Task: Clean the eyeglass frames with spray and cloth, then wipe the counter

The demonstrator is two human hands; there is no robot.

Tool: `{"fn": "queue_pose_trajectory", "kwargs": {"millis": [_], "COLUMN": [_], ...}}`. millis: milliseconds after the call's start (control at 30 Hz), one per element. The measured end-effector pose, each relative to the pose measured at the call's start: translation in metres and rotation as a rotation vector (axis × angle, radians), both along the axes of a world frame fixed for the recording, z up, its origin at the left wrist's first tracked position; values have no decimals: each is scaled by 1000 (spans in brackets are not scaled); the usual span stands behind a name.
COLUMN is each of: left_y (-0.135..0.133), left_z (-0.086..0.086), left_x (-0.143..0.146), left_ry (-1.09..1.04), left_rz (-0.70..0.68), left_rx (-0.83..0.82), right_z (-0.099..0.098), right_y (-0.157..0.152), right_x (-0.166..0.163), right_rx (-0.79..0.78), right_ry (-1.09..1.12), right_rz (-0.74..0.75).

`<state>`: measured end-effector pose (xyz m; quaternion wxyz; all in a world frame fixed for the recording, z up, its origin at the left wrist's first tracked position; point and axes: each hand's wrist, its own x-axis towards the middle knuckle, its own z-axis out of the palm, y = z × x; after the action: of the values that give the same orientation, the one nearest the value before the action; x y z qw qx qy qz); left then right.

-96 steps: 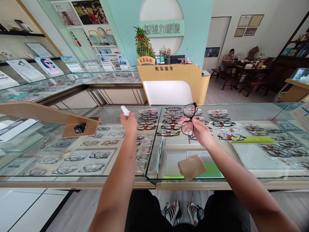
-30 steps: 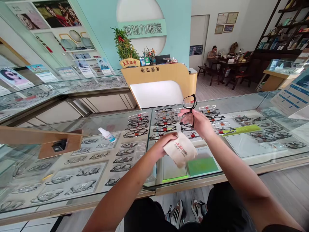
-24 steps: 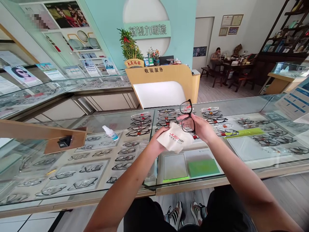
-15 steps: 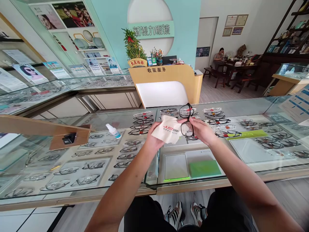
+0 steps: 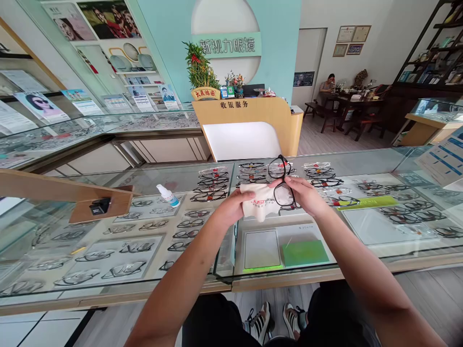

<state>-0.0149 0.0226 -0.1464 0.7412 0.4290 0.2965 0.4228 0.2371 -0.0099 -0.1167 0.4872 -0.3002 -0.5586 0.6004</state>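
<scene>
Above the glass counter, my right hand (image 5: 303, 193) grips a pair of black-framed eyeglasses (image 5: 283, 179) near the bridge, one lens up and the other down. My left hand (image 5: 233, 206) pinches a cream lens cloth (image 5: 261, 212) with red and grey print, thumb on top. The cloth hangs just left of the lower lens; its right edge comes up against the frame, and I cannot tell whether it touches the lens. Left of my hands, a white spray bottle (image 5: 167, 196) with a blue label rests on the counter top.
Rows of spectacle frames (image 5: 210, 188) lie inside the glass counter (image 5: 224, 270), along with a green box (image 5: 304, 253). A wooden stand (image 5: 103, 202) is at the left, a white sign board (image 5: 443, 159) at the right. Beyond is a cashier desk (image 5: 249, 112); a person (image 5: 327, 86) sits farther back.
My left hand has moved right and slightly down, bringing the cloth toward the lower lens; the cloth is now more folded. My right hand still holds the eyeglasses in nearly the same place.
</scene>
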Motion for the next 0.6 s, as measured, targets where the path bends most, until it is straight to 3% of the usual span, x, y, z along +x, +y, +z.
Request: {"fn": "queue_pose_trajectory", "kwargs": {"millis": [200, 400, 600], "left_y": [0, 3, 4], "left_z": [-5, -1, 4], "left_x": [-3, -4, -8], "left_ry": [-42, -103, -118], "left_rz": [-140, -7, 15], "left_rx": [-16, -23, -10], "right_z": [1, 7, 10], "right_y": [-4, -3, -1], "right_x": [-1, 0, -2], "right_rx": [2, -33, -6], "right_ry": [-4, 48, 58], "right_rz": [57, -1, -113]}}
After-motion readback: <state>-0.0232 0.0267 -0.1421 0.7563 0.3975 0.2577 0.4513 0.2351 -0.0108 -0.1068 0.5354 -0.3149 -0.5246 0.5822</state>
